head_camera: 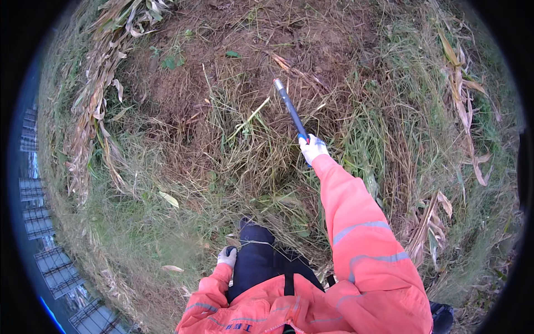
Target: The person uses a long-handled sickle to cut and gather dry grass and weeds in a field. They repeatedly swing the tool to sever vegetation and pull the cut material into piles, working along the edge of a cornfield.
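My right hand [313,149], in a white and blue work glove, is closed around the lower end of a dark rod-shaped tool [290,106] with a silver tip. The arm is stretched forward, and the tool points ahead and slightly left over cut grass and bare soil. Beyond its tip lies a piece of dry, broken stalk [288,64]. Low at the left, beside my dark-trousered leg [254,259], my gloved left hand [227,256] has curled fingers against a small dark thing, too small to identify.
Dry corn leaves [94,96] lie in a long row at the left; more corn leaves [466,112] are at the right. Loose straw [258,158] covers the ground ahead, with reddish soil [233,37] beyond. Grey panels with metal grids [58,271] stand at the far left edge.
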Motion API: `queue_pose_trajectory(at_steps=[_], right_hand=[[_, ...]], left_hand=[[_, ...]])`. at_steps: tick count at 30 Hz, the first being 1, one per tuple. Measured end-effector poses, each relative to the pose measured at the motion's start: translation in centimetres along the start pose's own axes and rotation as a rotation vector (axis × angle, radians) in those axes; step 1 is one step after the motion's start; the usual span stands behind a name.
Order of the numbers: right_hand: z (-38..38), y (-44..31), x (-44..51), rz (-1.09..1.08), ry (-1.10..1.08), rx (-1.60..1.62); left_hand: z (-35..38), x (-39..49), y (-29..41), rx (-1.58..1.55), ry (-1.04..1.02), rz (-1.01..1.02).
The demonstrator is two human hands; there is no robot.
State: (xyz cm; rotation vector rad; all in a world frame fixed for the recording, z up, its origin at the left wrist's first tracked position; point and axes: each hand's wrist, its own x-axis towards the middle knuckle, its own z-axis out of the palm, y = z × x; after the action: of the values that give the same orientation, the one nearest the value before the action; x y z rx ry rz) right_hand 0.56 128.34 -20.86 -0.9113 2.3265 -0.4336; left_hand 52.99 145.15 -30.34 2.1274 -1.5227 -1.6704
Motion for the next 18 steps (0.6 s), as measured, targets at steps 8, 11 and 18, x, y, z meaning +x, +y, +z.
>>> queue_pose_trajectory(at_steps=[8,11,18], right_hand=[[1.9,16.8,-18.4,0.220,-0.136,-0.164],[0.6,19.8,-35.3,0.120,-0.087,-0.219],[-0.2,21.3,-59.5,0.411,-0.355,-0.126]], left_hand=[[-6.4,-0.3,-4.2,-0.174,0.045,-0.262],[-4.4,0.0,-4.4,-0.007,0.022,-0.273],[4.1,-0.8,0.3,0.362,-0.151,0.145]])
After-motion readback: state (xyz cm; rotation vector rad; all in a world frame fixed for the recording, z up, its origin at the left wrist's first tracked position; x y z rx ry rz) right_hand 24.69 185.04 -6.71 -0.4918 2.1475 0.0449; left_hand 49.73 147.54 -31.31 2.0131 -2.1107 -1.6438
